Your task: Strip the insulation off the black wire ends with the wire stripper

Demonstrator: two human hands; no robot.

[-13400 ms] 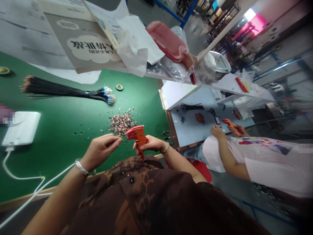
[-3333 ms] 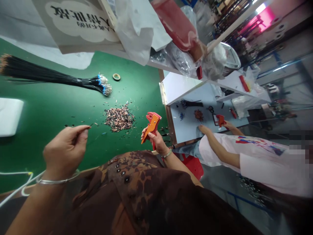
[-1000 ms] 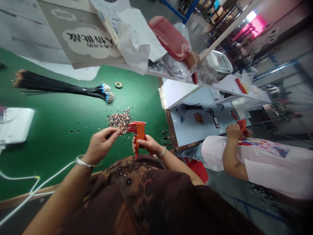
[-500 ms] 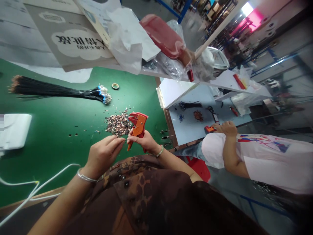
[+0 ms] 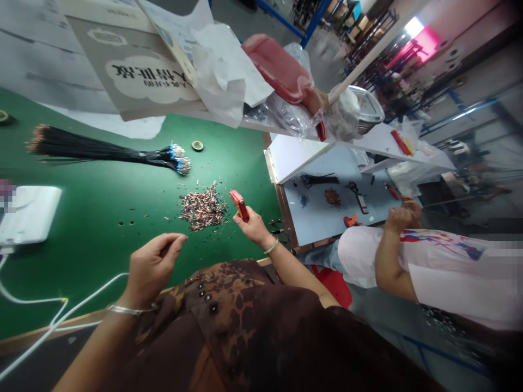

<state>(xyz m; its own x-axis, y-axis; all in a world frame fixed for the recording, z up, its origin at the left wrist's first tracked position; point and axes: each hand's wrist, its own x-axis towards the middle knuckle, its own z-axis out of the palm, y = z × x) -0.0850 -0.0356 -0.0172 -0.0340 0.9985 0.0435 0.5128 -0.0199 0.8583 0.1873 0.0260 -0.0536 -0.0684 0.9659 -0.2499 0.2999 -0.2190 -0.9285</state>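
Observation:
My right hand (image 5: 254,227) is wrapped round a red and orange wire stripper (image 5: 238,204), its jaws pointing away over the green table (image 5: 155,212). Left of the tool lies a loose heap of short wire offcuts (image 5: 203,208), copper and dark in colour. My left hand (image 5: 154,262) is in a pinch nearer my body; something thin and small seems to stick out at the fingertips, too fine to name. Beyond the heap, a bundle of black wires (image 5: 93,147) lies flat, with blue and silvery ends toward the right and coppery ends at the left.
A tape roll (image 5: 197,146) lies by the bundle. At the left sit a white box (image 5: 35,215) and white cable (image 5: 85,299). A shelf with papers (image 5: 151,81) and a red bag (image 5: 278,68) overhangs the back. To the right, a co-worker (image 5: 388,245) sits at a pale table (image 5: 302,220).
My hands have moved apart, the left one back toward the left. The stripper has turned, now showing its narrow red side. The co-worker's hand has left an orange tool on the pale table.

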